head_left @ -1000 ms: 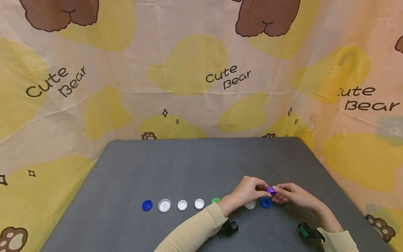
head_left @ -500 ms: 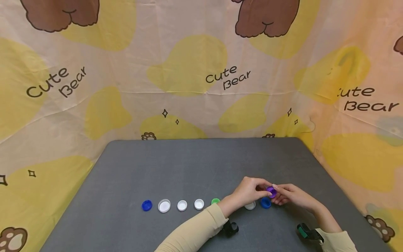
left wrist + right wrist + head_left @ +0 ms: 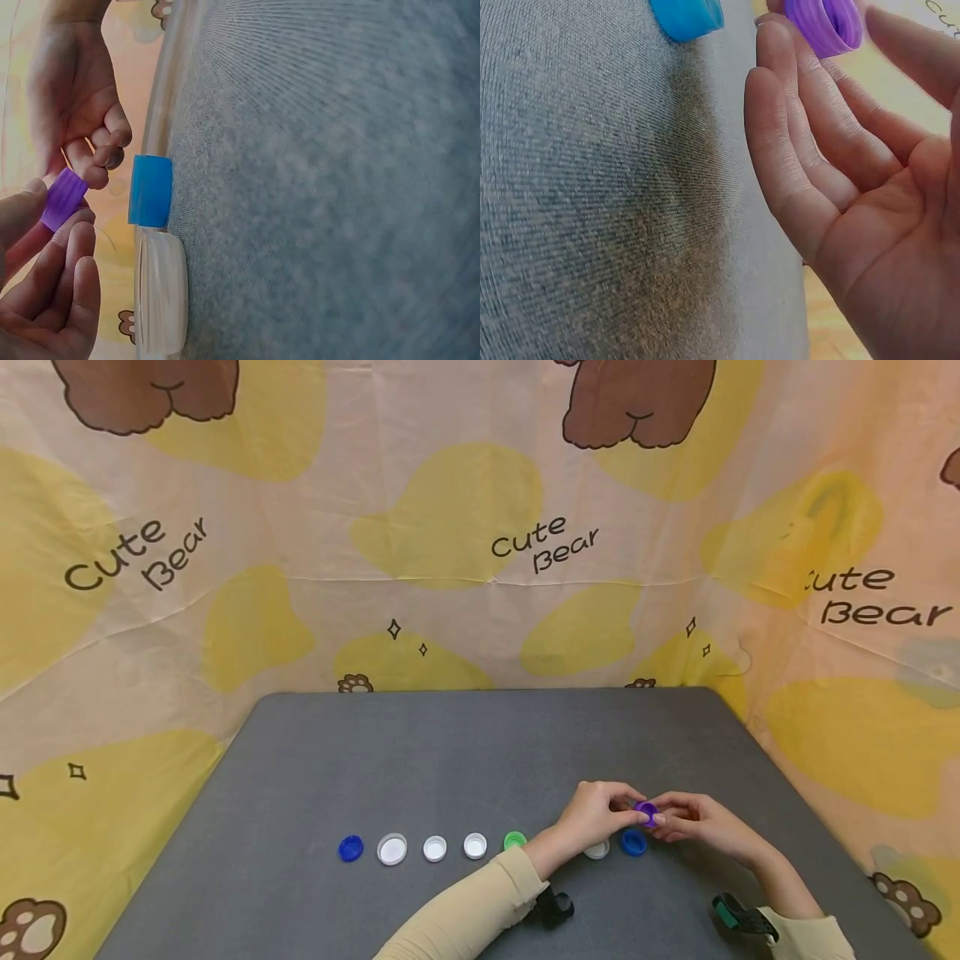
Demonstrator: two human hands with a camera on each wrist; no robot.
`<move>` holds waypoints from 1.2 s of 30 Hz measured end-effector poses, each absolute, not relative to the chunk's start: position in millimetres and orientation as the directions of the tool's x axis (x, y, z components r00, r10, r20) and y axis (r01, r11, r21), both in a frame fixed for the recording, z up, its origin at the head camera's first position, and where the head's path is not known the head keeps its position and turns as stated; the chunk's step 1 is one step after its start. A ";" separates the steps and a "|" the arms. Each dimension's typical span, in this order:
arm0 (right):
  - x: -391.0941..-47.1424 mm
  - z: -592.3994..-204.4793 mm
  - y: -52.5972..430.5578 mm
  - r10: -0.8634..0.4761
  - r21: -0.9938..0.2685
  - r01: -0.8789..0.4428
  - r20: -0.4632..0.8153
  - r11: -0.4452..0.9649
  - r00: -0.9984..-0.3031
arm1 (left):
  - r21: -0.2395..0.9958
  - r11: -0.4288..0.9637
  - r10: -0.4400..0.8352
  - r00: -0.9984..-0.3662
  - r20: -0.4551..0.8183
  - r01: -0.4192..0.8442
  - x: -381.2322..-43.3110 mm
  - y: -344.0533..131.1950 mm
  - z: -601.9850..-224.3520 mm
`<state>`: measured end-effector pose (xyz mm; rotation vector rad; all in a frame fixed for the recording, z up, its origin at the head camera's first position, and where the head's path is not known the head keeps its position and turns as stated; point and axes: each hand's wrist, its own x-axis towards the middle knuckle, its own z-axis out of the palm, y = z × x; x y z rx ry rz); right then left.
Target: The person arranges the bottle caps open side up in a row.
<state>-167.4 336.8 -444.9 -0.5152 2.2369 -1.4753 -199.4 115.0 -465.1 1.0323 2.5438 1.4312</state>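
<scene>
A small purple bottle cap is held above the table, its hollow side showing in the head view. My left hand pinches it between thumb and fingers from the left. From the right, my right hand has its thumb and fingers around the cap's other edge. In the right wrist view the purple cap lies between right thumb and fingers; thumb contact is hard to tell. A blue bottle cap sits on the table just below the hands. Beside it a white cap is partly hidden by my left hand.
Along a row on the grey table lie a dark blue cap, a large white cap, two smaller white caps and a green cap, partly covered by the left arm. A patterned cloth hangs behind.
The purple cap has turned, so its hollow side faces the camera more. My right thumb has shifted down along the cap's edge. The left hand has barely moved.
</scene>
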 end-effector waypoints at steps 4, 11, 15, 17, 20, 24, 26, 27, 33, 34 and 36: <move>-166.0 -447.4 337.1 -0.498 -0.904 -0.128 -0.103 0.407 -0.861 | 0.801 0.364 0.551 -0.803 0.226 0.475 -197.6 117.8 -465.4; -164.8 -448.0 339.9 -0.486 -0.866 -0.200 -0.055 0.457 -0.872 | 0.803 0.409 0.517 -0.835 0.188 0.434 -193.6 125.6 -466.6; -163.3 -446.6 342.6 -0.491 -0.863 -0.209 -0.051 0.461 -0.870 | 0.797 0.423 0.521 -0.835 0.175 0.431 -192.2 127.3 -466.9; -162.3 -445.8 343.7 -0.488 -0.865 -0.201 -0.057 0.460 -0.871 | 0.791 0.426 0.531 -0.829 0.175 0.439 -191.9 127.8 -466.5; -161.5 -445.3 345.8 -0.484 -0.864 -0.191 -0.068 0.466 -0.872 | 0.785 0.422 0.551 -0.816 0.176 0.454 -191.4 128.7 -465.5; -161.3 -445.6 348.9 -0.474 -0.836 -0.205 -0.074 0.509 -0.877 | 0.761 0.430 0.575 -0.797 0.185 0.486 -191.0 130.9 -465.4; -161.2 -446.0 350.4 -0.460 -0.814 -0.214 -0.073 0.541 -0.885 | 0.725 0.448 0.585 -0.785 0.205 0.523 -191.3 133.0 -465.8; -161.0 -445.9 351.1 -0.453 -0.803 -0.217 -0.072 0.555 -0.888 | 0.703 0.459 0.588 -0.779 0.218 0.543 -191.6 134.1 -466.1; -159.2 -444.2 354.8 -0.442 -0.781 -0.235 -0.058 0.578 -0.895 | 0.610 0.509 0.603 -0.757 0.252 0.608 -193.1 142.4 -467.6; -158.9 -444.0 355.4 -0.444 -0.784 -0.235 -0.057 0.574 -0.894 | 0.601 0.516 0.605 -0.756 0.248 0.610 -193.2 143.8 -468.0; -158.3 -444.0 357.0 -0.454 -0.791 -0.235 -0.060 0.565 -0.889 | 0.586 0.530 0.610 -0.756 0.239 0.613 -193.1 146.2 -468.9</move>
